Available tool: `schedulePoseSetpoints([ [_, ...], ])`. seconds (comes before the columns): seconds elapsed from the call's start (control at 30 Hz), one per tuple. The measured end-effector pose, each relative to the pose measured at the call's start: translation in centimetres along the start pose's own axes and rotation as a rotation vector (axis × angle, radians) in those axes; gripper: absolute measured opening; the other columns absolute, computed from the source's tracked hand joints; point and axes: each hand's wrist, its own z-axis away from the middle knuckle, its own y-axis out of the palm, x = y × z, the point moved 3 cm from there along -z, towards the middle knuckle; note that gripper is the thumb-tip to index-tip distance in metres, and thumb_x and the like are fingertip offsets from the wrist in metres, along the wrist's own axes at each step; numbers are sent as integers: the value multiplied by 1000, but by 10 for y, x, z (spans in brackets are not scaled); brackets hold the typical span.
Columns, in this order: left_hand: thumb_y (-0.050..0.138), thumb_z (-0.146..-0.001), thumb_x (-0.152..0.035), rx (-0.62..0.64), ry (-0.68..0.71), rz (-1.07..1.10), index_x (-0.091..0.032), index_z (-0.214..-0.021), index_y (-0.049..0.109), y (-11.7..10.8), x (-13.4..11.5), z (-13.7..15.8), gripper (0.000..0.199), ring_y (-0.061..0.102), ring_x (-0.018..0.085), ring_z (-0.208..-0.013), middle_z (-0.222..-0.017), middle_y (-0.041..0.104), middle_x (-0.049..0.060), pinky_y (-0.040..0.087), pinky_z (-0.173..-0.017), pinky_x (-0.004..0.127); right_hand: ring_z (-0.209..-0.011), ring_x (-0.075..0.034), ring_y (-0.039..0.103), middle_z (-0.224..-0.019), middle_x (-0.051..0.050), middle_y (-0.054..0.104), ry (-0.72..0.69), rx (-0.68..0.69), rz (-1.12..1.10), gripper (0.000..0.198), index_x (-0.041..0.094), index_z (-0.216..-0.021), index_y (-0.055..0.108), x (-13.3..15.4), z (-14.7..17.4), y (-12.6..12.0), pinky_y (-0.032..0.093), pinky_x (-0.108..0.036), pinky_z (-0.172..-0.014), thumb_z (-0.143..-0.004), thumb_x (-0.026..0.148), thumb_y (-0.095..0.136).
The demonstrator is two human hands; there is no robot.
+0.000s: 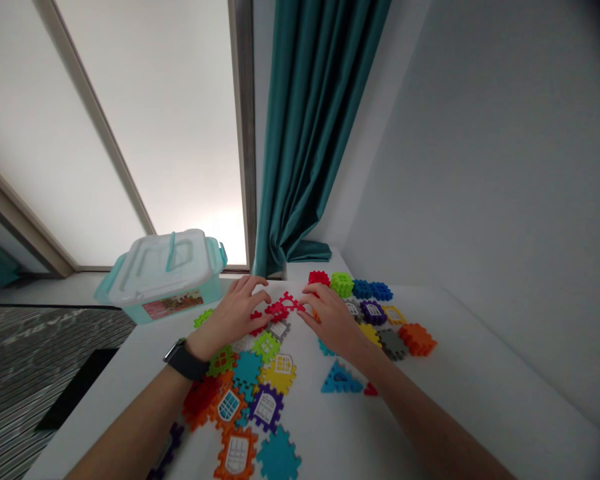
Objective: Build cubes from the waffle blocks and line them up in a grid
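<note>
Both hands meet over a red tile lying on the white table, toward its far middle. Left hand has its fingers curled down onto the tile's left edge, thumb under or beside it; looks like a pinch, but can't tell if the tile is lifted or flat. Right hand touches the tile's right edge with its fingertips, fingers mostly straight and loose, not wrapped around anything. A black watch sits on the left wrist. Just under the tile is a grey tile, and a green tile sits beside that. Nearer the camera there's a loose pile: teal tile, yellow window tile, purple window tile, orange window tile. A blue triangle lies under the right forearm, apart from the pile. Behind the right hand a row stands at the far edge: red block, green block, blue block. An orange block is off to the right, next to a grey piece. A clear box with a teal lid latch stands at the table's far left corner, lid on. Teal curtain hangs behind.
</note>
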Motion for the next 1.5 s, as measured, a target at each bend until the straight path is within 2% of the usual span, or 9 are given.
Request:
schedulePoseSetpoints([
  [0.27, 59, -96, -25, -16, 32, 18, -21, -96, 65, 3, -2, -1, 8, 56, 28, -115, -125, 57, 11, 46, -100, 49, -108, -27, 63, -115, -12, 63, 0, -20, -45, 12, 21, -104, 64, -5, 3, 4, 53, -45, -94, -98, 27, 55],
  [0.47, 61, -94, -24, -62, 30, 46, -21, -95, 66, 3, -5, 1, 5, 57, 27, -114, -125, 57, 11, 47, -101, 48, -108, -27, 63, -116, -11, 63, 3, -37, -47, 9, 21, -102, 62, -7, 5, 4, 53, -47, -94, -97, 25, 56],
  [0.7, 59, -96, -26, -83, 42, 57, -21, -95, 65, 0, -7, 0, 9, 57, 27, -113, -122, 57, 11, 48, -99, 48, -108, -27, 63, -115, -13, 63, -17, -41, -23, 11, 20, -104, 62, -5, 3, -2, 54, -45, -94, -98, 25, 54],
  [0.93, 53, -98, -29, -45, 12, 102, -21, -97, 65, -3, -9, 0, 14, 59, 25, -108, -116, 59, 10, 49, -97, 44, -108, -26, 63, -113, -12, 64, -32, -54, -34, 19, 20, -106, 65, -4, 1, -7, 53, -43, -95, -102, 27, 48],
  [1.07, 49, -100, -30, -8, -45, 187, -21, -98, 65, -4, -12, -2, 19, 59, 24, -105, -116, 59, 10, 50, -96, 42, -105, -26, 63, -110, -12, 65, 0, -56, -84, 20, 21, -101, 66, -4, 0, -8, 53, -44, -94, -101, 25, 46],
  [1.2, 50, -99, -31, -26, -143, 428, -21, -92, 65, -2, -9, -5, 20, 60, 21, -106, -112, 59, 8, 50, -98, 39, -103, -24, 63, -109, -10, 64, 67, -41, -226, 16, 22, -94, 65, -6, -1, -8, 52, -41, -92, -99, 24, 50],
  [1.37, 51, -97, -33, -8, -343, 750, -19, -85, 63, 12, 1, -3, 22, 62, 19, -96, -106, 61, 7, 54, -84, 33, -94, -20, 64, -99, -6, 65, 176, 19, -421, 17, 22, -84, 59, -10, -3, -4, 52, -36, -86, -98, 28, 52],
  [1.5, 54, -94, -35, 27, -441, 850, -18, -81, 61, 16, 1, -2, 23, 61, 18, -91, -104, 63, 6, 53, -81, 32, -94, -20, 63, -99, -6, 65, 162, 14, -407, 16, 22, -88, 60, -9, -3, -6, 52, -37, -87, -99, 26, 50],
])
